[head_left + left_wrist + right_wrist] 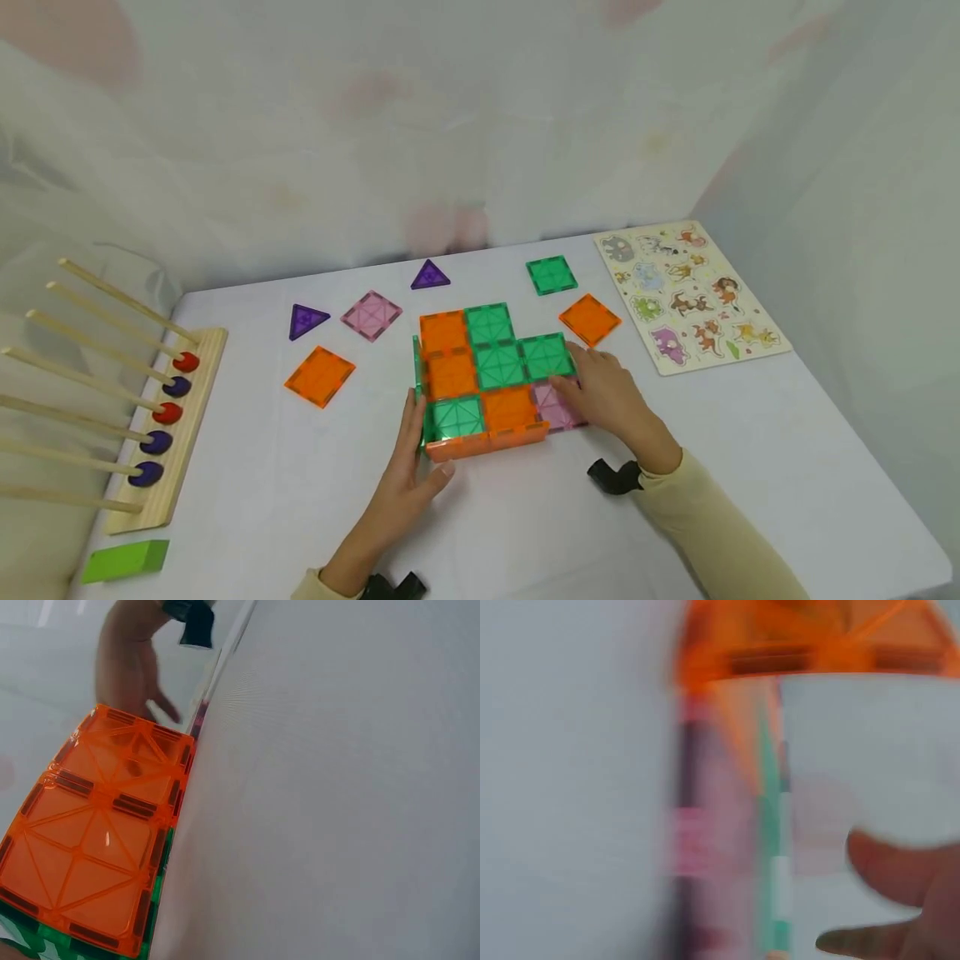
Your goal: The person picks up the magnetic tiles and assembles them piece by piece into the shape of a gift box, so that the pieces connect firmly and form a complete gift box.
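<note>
In the head view, square magnetic tiles in orange, green and pink lie joined flat at the table's middle. Upright green tiles (418,367) line the left side, and upright orange tiles (487,439) run along the front, seen large in the left wrist view. My left hand (401,496) rests against the green left wall with fingers straight and thumb spread. My right hand (611,396) lies over the right edge, fingertips at a flat green tile (546,356) and thumb over the pink tile (551,406). Blurred right fingers (900,874) show apart in the right wrist view.
Loose around the build lie orange tiles (320,377), a pink tile (372,315), a green tile (551,275) and purple triangles (431,275). A wooden peg rack (202,367) and green block (126,561) stand left; an animal puzzle board (720,333) lies right.
</note>
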A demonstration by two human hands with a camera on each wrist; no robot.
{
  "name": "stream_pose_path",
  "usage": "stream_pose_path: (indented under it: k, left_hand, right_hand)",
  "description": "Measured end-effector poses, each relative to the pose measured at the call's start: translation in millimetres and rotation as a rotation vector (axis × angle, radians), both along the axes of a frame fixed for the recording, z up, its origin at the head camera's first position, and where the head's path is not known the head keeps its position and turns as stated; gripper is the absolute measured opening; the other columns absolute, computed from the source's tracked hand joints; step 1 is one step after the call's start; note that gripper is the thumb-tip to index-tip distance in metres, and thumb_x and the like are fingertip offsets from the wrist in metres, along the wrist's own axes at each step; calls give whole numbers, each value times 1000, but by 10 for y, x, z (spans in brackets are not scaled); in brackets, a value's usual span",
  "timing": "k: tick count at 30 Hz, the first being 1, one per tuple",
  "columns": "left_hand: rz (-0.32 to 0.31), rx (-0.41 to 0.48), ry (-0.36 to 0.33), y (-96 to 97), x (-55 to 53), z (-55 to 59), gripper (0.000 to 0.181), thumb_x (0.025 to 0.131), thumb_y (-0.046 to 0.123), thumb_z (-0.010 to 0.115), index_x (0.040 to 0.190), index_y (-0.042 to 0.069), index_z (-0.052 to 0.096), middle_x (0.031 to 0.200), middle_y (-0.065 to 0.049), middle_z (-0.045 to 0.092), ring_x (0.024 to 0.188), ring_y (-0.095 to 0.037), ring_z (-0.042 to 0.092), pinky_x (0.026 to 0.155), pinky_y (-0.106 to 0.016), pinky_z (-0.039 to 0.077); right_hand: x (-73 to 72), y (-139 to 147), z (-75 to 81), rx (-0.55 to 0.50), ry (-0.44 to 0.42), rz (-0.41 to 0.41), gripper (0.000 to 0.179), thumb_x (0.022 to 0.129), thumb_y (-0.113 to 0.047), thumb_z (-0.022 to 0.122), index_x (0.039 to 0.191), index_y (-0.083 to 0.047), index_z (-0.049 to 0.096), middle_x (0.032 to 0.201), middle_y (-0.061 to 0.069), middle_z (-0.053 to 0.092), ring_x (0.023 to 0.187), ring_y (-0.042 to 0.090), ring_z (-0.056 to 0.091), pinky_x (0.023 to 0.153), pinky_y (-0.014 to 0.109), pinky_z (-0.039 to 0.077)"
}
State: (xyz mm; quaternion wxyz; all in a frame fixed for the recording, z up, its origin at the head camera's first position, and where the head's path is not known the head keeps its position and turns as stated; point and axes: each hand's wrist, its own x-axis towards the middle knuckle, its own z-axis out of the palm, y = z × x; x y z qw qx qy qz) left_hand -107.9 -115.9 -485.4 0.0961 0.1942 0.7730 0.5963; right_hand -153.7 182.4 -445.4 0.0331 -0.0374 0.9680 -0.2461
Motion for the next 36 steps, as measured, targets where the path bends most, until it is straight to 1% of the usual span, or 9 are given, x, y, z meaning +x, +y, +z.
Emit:
stream_pose_path:
  k: [3, 7, 12, 16, 21, 25, 28, 33, 36]
  left_hand:
    - [-10, 5, -2, 2, -1, -10, 92, 93, 7, 61, 155, 28, -3, 160, 8, -18, 148, -29, -11, 109, -10, 12]
    - [-24, 39, -7, -3, -8, -2, 93, 93, 7, 61, 155, 25, -6, 160, 9, -19, 148, -28, -12, 113, -23, 12]
    - [-16, 82, -24, -42, -14, -4, 94, 93, 5, 60, 155, 27, -7, 160, 11, -20, 148, -26, -15, 111, -11, 13]
    - [-14, 103, -27, -55, -19, 0, 95, 93, 4, 60, 154, 30, -7, 160, 9, -20, 147, -25, -16, 110, -9, 12]
    - [-20, 116, -35, -51, -21, 0, 95, 92, 3, 60, 154, 30, -6, 160, 10, -19, 147, -24, -17, 114, -16, 10]
    - [-18, 117, -33, -47, -37, -4, 95, 92, 2, 59, 154, 30, -7, 160, 9, -19, 147, -23, -17, 115, -29, 6]
    - [-16, 114, -24, -43, -49, -9, 95, 92, 2, 59, 154, 30, -7, 160, 8, -19, 148, -23, -16, 115, -28, 6]
    - [-9, 123, 4, -49, -54, -42, 97, 90, -1, 60, 155, 28, -6, 161, 7, -17, 148, -28, -16, 111, -7, 9]
    - [-14, 122, 4, -47, -35, -74, 98, 90, -1, 62, 155, 27, -6, 161, 6, -17, 148, -28, -15, 109, -5, 10]
  right_hand:
    - [-8, 53, -101, -59, -116, 30, 74, 94, -44, 56, 149, -3, 30, 147, 24, 40, 136, 48, 31, 106, 67, 29]
    - [-37, 59, -113, -242, -153, 19, 73, 93, -45, 57, 150, -8, 28, 148, 23, 40, 135, 45, 37, 108, 63, 32]
    - [-38, 112, 64, -533, -226, -51, 66, 97, -43, 53, 149, -16, 25, 148, 20, 40, 133, 38, 43, 107, 56, 38]
    - [9, 68, 233, -811, -212, 15, 58, 98, -34, 54, 148, -18, 28, 144, 18, 46, 131, 36, 47, 107, 51, 40]
    - [-14, -30, 223, -839, -202, 98, 55, 98, -33, 54, 146, -18, 31, 144, 17, 47, 129, 33, 50, 105, 48, 44]
    - [-237, 19, 89, -833, -214, 51, 52, 100, -32, 50, 144, -9, 34, 141, 21, 48, 127, 35, 51, 103, 48, 46]
    - [-529, 106, 46, -817, -249, 59, 53, 102, -36, 45, 143, -3, 37, 142, 21, 47, 129, 35, 48, 105, 49, 44]
    - [-1158, 141, 129, -742, -326, 276, 54, 104, -37, 38, 143, 1, 38, 148, 22, 39, 136, 36, 39, 110, 53, 36]
    - [-1474, 100, 160, -632, -388, 376, 54, 105, -38, 34, 146, -3, 36, 153, 18, 34, 141, 33, 33, 112, 53, 32]
